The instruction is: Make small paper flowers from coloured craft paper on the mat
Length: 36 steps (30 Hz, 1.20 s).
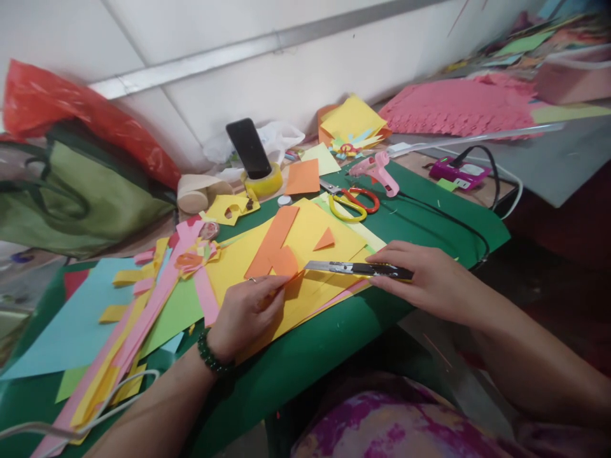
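My left hand (251, 310) pinches a small orange paper piece (285, 261) between thumb and fingers. A utility knife (356, 268) with its blade out is gripped in my right hand (420, 277), and the blade tip points at the edge of that piece. Beneath both lie yellow paper sheets (310, 224), stacked and slightly fanned. An orange paper strip (274, 242) rests on the sheets just beyond my left hand. A small orange triangle (325, 239) lies on the yellow paper beyond the knife.
Scissors (351, 202) and a pink glue gun (377, 172) lie on the green mat (429, 216). Pink and yellow strips (128, 337) cover the left side. A phone (248, 147) stands in a yellow tape roll (264, 182). A white cable (128, 385) crosses at front left.
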{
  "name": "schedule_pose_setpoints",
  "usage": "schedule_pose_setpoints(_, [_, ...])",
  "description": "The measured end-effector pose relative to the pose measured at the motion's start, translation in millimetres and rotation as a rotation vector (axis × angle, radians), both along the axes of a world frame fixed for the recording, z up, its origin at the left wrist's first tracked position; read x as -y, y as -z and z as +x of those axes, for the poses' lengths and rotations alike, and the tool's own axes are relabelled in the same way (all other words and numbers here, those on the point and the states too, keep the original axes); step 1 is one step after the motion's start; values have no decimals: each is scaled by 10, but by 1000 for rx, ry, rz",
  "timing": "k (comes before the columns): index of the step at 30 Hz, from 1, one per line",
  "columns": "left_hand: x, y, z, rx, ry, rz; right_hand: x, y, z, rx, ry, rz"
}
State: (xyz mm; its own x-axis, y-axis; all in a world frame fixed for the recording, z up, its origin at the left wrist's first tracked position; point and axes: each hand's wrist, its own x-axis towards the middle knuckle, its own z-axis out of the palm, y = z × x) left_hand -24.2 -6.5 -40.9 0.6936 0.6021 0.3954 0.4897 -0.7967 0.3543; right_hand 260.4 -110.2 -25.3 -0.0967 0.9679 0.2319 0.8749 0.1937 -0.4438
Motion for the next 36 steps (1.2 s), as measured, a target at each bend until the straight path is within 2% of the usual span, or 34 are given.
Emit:
schedule_pose_setpoints(6, [54, -46, 57, -85, 91, 197, -12, -18, -23, 44, 3, -43])
schedule_pose_setpoints(13, [69, 11, 64, -105, 113, 312, -9, -36, -71, 97, -32, -41])
schedule_pose_setpoints(18, [76, 29, 61, -112, 107, 307, -2, -32, -47, 86, 24, -6])
schedule_pose_setpoints(36, [74, 16, 81, -136, 110, 357, 52, -44, -24, 45, -12, -49])
